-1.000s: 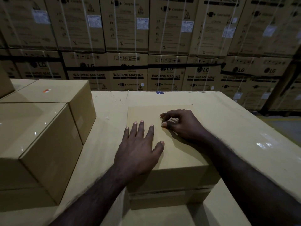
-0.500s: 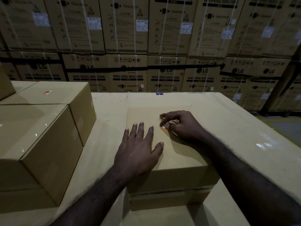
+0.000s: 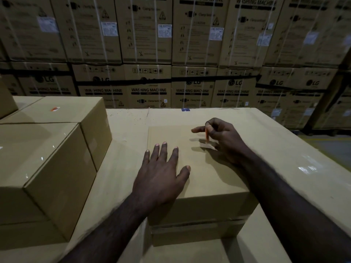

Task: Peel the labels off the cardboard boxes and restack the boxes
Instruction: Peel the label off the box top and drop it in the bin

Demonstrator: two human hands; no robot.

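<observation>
Two hands are showing. The left hand [image 3: 161,173] is lying flat with its fingers spread wide, pressing down on the top of one small cardboard box [image 3: 205,179]. The right hand [image 3: 222,139] is hovering just above the far part of that same box top, and its thumb and a finger are pinching one small orange label [image 3: 207,134]. The label is hanging down from the fingers, and its low end is blurry near the box top, so it is hard to tell if it is touching. The pointing finger is sticking out straight.

This box is sitting on a second, flatter box [image 3: 197,232] right under it, so that makes a stack of two below the hands.

To the left of the left hand, two more plain boxes are standing side by side. The near one [image 3: 43,168] is shiny on top. The far one [image 3: 62,112] is wearing one orange sticker [image 3: 54,109] on its top.

All these boxes are resting on a big, wide cardboard counter [image 3: 284,158]. One tiny blue mark [image 3: 185,109] is sitting at its far edge, beyond the right hand.

Past the hands, a tall wall of big washing machine cartons [image 3: 150,54] is filling the back, too many to count, with white straps and paper tags on them.
</observation>
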